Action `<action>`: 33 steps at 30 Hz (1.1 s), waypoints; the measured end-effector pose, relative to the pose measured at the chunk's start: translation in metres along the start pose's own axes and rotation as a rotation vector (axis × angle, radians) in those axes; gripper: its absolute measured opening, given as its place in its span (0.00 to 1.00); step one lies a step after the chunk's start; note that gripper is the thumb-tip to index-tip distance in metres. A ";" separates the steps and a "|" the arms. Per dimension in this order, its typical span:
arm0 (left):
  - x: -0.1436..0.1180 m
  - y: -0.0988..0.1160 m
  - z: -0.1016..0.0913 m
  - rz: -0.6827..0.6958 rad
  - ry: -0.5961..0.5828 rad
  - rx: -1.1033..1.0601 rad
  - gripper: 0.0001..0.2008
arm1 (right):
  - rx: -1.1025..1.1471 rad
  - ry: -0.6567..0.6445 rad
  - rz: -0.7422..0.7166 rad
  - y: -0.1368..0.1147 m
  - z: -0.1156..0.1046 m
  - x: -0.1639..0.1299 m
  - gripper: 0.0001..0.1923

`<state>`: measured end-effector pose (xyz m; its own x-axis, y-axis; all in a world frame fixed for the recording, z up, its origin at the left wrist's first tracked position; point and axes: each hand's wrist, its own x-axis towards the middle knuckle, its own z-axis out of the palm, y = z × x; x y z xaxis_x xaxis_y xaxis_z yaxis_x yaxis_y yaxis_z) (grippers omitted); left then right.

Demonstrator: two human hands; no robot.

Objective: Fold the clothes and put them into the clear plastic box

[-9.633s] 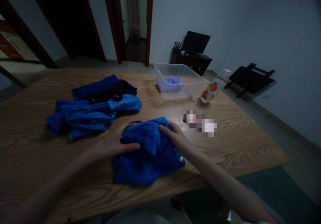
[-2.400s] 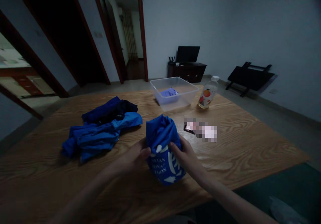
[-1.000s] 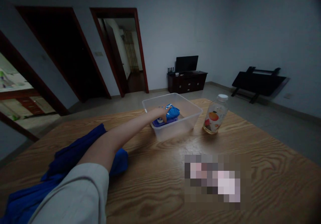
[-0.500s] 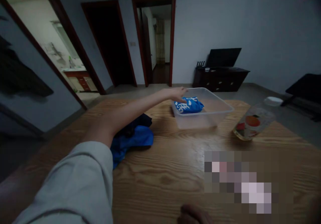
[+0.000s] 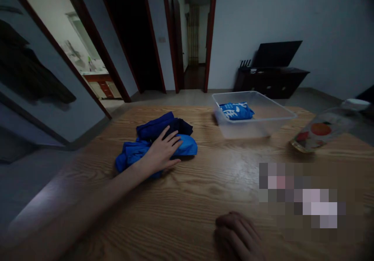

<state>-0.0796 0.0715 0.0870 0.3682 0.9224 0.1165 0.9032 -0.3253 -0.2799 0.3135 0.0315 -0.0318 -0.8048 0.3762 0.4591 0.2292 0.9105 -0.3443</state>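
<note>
My left hand (image 5: pixel 165 150), fingers spread, lies over a bunched bright blue cloth (image 5: pixel 128 157) on the left of the wooden table. Behind this cloth sits a dark navy folded cloth (image 5: pixel 157 124), close to my fingertips. Part of the bright blue cloth is covered by the hand. Resting on the table near its front edge, my right hand (image 5: pixel 238 235) has curled fingers and shows nothing in them. In a clear plastic box (image 5: pixel 248 130) lies a blue folded cloth (image 5: pixel 238 111) with white lettering, away from both hands.
A clear bottle (image 5: pixel 324 130) with a white cap and a fruit label stands right of the box on the table (image 5: pixel 181 210). A blurred-out patch hides the table at the right. A television (image 5: pixel 277 54) on a dark cabinet (image 5: pixel 269 82) and doorways are farther back.
My left hand has come back from the plastic box, leftward and nearer, onto the bright blue cloth. The lettered cloth stays in the box. The view has shifted, showing more of my right hand.
</note>
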 end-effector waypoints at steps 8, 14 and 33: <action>0.052 0.006 0.024 0.035 0.048 0.207 0.11 | 0.179 -0.150 0.132 -0.062 -0.015 0.033 0.12; 0.061 0.009 -0.014 -0.181 0.070 -0.246 0.16 | 0.175 -0.133 0.213 -0.077 -0.013 0.023 0.10; 0.001 0.128 0.033 -0.576 -0.645 -2.106 0.36 | 0.912 0.366 0.881 -0.057 -0.012 0.020 0.17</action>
<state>0.0297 0.0376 0.0202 0.3646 0.7503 -0.5515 -0.1070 0.6221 0.7756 0.2909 -0.0111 0.0072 -0.3499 0.9350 -0.0573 0.0322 -0.0492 -0.9983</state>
